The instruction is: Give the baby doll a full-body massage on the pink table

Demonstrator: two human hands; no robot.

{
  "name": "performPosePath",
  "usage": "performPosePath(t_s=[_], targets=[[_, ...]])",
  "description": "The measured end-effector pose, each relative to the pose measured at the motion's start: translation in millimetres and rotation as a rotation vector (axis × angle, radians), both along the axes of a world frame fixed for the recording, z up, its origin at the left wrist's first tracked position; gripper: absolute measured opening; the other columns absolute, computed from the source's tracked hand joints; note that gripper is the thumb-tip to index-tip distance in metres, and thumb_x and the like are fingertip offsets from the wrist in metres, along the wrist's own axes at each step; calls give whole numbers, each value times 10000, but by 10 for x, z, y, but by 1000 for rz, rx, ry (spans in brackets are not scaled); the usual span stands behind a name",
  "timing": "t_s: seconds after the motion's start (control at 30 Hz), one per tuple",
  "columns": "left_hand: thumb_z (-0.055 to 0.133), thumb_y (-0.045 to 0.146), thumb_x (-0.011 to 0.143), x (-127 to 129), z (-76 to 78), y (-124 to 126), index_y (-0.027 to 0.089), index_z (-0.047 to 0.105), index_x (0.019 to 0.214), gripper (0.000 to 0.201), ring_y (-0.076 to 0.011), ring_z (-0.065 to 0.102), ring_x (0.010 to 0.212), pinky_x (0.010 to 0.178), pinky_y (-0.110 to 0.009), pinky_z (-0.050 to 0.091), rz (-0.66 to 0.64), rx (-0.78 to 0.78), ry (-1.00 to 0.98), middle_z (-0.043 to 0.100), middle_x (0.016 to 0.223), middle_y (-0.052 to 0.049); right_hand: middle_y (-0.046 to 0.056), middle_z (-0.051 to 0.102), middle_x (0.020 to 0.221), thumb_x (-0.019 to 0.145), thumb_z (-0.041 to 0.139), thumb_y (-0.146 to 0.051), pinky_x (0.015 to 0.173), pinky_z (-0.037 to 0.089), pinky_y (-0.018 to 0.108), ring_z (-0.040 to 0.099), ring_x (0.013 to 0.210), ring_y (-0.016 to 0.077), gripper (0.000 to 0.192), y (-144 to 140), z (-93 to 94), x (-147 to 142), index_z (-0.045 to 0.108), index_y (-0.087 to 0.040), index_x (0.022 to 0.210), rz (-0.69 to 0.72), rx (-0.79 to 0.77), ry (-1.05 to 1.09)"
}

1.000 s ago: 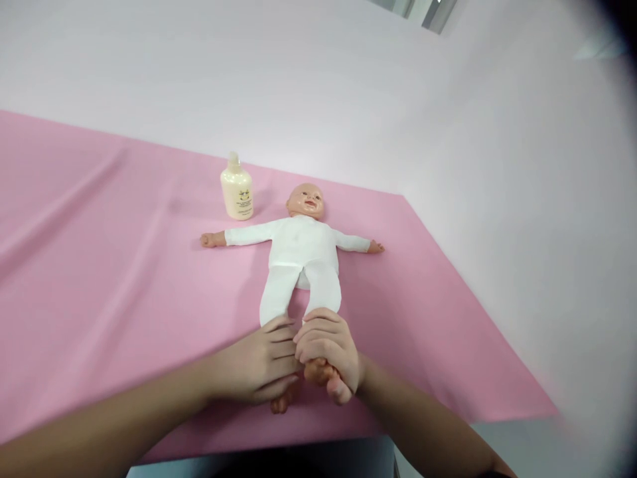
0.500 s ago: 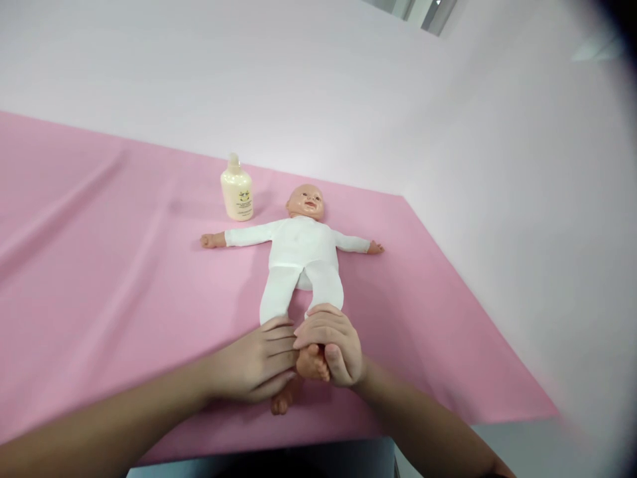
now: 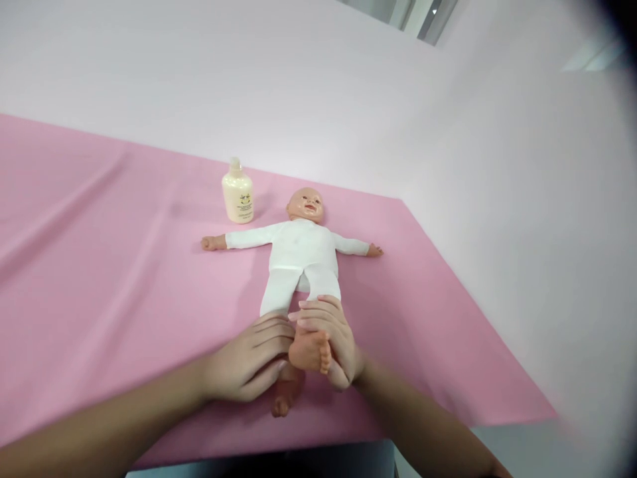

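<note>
A baby doll (image 3: 303, 245) in a white suit lies on its back, arms spread and feet toward me. My right hand (image 3: 334, 342) is wrapped around one lower leg, on the right in the view, and its bare foot (image 3: 309, 350) is raised with the sole facing me. My left hand (image 3: 253, 358) is curled over the other lower leg, whose foot (image 3: 283, 398) pokes out below on the cloth. The fingertips of my left hand come close to the raised foot and are partly hidden behind it.
A cream-coloured bottle (image 3: 239, 199) with a capped top and printed label stands beside the doll's head. Pink cloth (image 3: 124, 285) with some folds covers the table, its front edge close to me. A white wall (image 3: 318, 99) rises behind.
My right hand has lifted and turned the doll's leg slightly, so more of the foot's sole shows. My left hand has stayed nearly in place on the other leg.
</note>
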State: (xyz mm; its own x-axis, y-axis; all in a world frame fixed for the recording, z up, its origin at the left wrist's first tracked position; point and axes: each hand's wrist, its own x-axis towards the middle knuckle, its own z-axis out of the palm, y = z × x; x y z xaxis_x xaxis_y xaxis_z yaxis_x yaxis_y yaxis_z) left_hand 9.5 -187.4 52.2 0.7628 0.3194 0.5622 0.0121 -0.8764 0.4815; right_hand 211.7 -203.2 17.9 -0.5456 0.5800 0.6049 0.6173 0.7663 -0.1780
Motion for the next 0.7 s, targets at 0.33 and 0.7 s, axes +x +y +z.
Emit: performPosePath(t_s=[0.33,0.7], targets=[[358,146,877,-20,-32,11,173,503,1034,215,-218,504,999,906,-415,442,1,-75,-34,562,1008,-102,44,653,884,713,660,-266,848,516,420,623,913,249,189,45,-54,-48,585,-274,887,-79,94,125],[365,111,868,-24,-44,22,181,493,997,196,-200,496,942,879,-396,435,-14,-73,-42,541,967,-82,16,631,706,785,418,-166,700,462,316,592,700,140,114,-2,368,-142,513,-183,844,73,200,287]])
